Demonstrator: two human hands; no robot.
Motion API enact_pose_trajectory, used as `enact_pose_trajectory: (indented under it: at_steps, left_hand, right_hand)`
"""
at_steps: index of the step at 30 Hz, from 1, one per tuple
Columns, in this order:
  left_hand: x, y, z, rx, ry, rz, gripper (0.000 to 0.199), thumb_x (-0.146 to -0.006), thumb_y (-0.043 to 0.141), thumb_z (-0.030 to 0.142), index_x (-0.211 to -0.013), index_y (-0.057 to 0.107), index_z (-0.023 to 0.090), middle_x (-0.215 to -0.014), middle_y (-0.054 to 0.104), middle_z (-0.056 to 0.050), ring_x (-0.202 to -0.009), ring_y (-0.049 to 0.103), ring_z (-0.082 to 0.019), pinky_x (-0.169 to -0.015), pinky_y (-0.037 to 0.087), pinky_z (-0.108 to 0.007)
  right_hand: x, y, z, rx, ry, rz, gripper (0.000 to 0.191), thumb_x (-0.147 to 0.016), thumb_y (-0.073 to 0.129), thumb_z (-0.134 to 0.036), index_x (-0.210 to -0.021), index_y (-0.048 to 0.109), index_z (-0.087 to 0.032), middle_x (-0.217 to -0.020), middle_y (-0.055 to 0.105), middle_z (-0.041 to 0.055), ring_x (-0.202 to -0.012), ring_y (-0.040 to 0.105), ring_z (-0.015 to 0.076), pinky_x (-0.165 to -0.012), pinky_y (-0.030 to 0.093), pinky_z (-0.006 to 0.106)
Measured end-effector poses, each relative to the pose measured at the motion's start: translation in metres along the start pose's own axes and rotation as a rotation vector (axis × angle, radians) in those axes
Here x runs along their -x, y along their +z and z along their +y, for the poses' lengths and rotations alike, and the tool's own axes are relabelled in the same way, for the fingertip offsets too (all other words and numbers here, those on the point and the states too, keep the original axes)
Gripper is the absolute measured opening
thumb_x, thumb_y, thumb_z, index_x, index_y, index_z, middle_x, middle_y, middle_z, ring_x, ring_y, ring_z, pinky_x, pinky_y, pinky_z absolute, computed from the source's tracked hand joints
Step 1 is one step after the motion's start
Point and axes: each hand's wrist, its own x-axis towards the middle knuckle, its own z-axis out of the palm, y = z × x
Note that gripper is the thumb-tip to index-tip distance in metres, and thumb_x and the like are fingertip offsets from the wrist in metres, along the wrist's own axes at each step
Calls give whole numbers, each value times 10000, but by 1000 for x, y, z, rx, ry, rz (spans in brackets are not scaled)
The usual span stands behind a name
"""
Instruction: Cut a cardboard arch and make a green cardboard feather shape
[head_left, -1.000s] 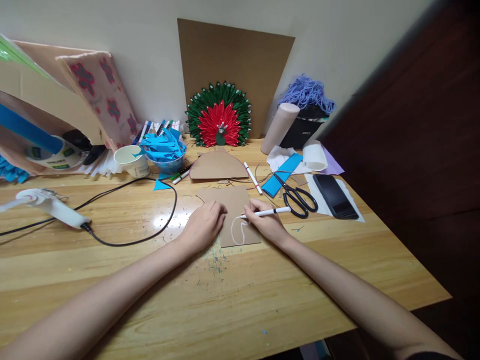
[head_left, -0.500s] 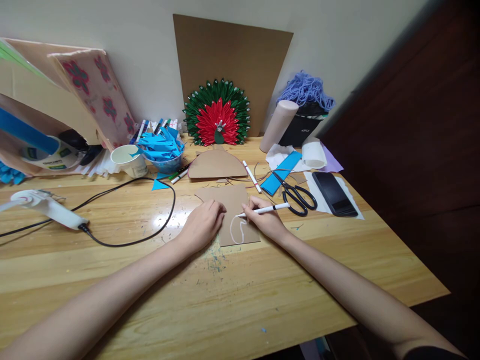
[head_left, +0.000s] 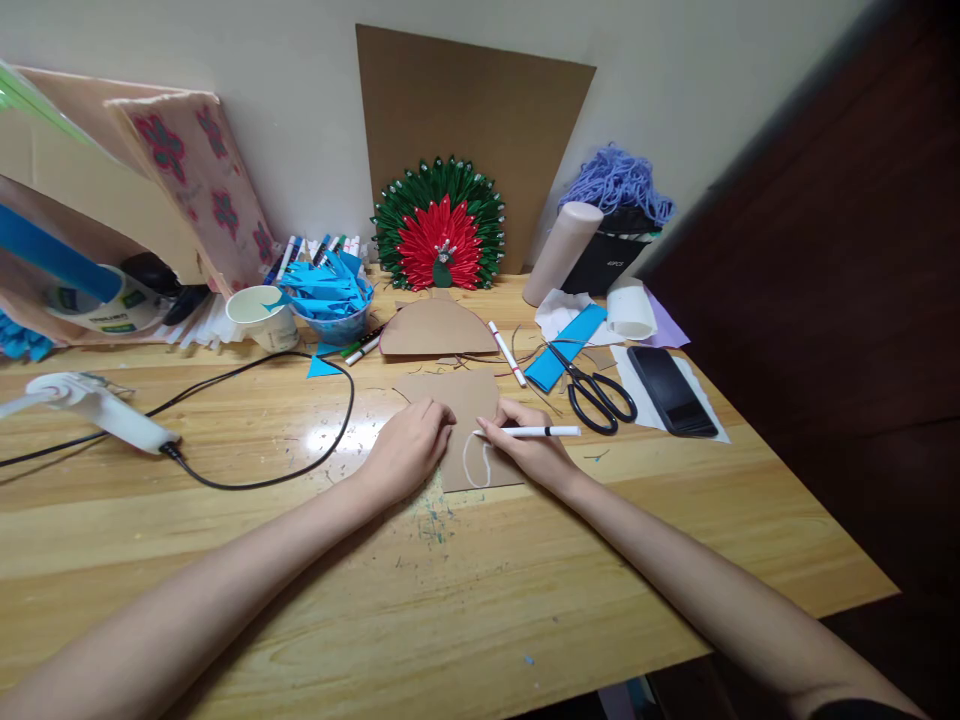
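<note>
A: What did the right hand [head_left: 534,445] have hold of?

B: A slim white pen with a black band [head_left: 551,431], pinched between closed thumb and fingers. Its tip met the top of a curved white outline [head_left: 466,461], which lay just left of that hand.

A: What was the outline on?

B: A flat rectangle of brown cardboard [head_left: 469,395], lying between the two hands and reaching slightly beyond them.

A: And the left hand [head_left: 409,445]?

B: It rested palm down on the cardboard's left side, fingers together and loosely bent. Its underside was hidden, so I couldn't tell whether it gripped the edge.

A: What lay near the right hand?

B: Just beyond it to the right, black-handled scissors [head_left: 576,373]; farther right, a dark rectangular phone [head_left: 671,392] on white paper.

A: Beyond both hands?

B: A half-round piece of brown cardboard [head_left: 439,330], then a green and red fan-tailed peacock [head_left: 442,255], upright.

A: Left of the left hand?

B: A looped black cord [head_left: 262,486], joined to a white plastic tool [head_left: 127,420] well apart from the hand.
</note>
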Motion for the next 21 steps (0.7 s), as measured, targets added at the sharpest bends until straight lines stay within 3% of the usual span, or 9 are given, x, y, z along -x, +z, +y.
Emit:
enact_pose_trajectory:
  at_steps: [16,21]
  left_hand:
    - [0,0,1,-24,-10,-14,155,-895,375,223,-951,506,163,-879,594,-60,-782,553,-186,-663,424,-304]
    - [1,0,0,-24,-9,-8,149,-894,374,216,-955,500,167,-881,593,-57,-782,554,-186,-661,423,-303]
  right_hand:
    - [3,0,-3,66,-51,-36,276,-812,553,-352,-601,467,-197,-575,510,-25,-550,454,120,-532,318,237]
    - [4,0,-2,64,-82,-105,274,-796,571,-327,-580,472,-190,-617,551,-7,-584,499,125,-545,347,232]
